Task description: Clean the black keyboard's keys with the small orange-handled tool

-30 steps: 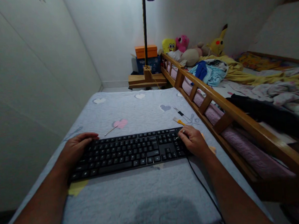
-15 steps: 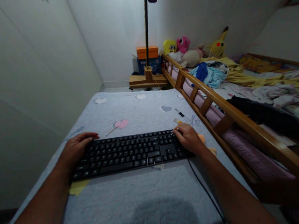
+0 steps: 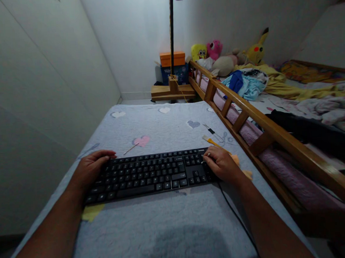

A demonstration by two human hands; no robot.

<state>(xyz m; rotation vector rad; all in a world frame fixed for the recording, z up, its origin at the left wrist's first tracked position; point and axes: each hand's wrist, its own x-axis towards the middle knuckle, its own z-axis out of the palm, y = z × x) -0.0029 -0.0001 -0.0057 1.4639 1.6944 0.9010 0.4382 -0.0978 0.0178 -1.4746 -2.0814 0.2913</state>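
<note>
A black keyboard point(image 3: 151, 172) lies flat on a light blue cloth with heart patterns. My left hand point(image 3: 92, 166) grips its left end, thumb on top and fingers along the far corner. Over the number pad at the right end, my right hand point(image 3: 222, 163) is closed in a pinch on a cotton swab point(image 3: 203, 161); the white tip points down at the keys. Another cotton swab point(image 3: 131, 148) rests on the cloth beyond the keyboard. Beyond my right hand are a flat brush point(image 3: 210, 140) with a yellow handle and a thin metal tool with a dark band point(image 3: 211, 131).
An orange cloth point(image 3: 246, 174) lies partly hidden behind my right wrist. The keyboard's cable point(image 3: 237, 216) runs toward me at the right. A wooden bed rail point(image 3: 252, 115) borders the table's right side; a pale cabinet wall point(image 3: 43, 93) stands at left.
My right hand has shifted slightly toward me, bringing the swab tip lower over the number pad. My left hand stays on the keyboard's end. The whole view has drifted a little.
</note>
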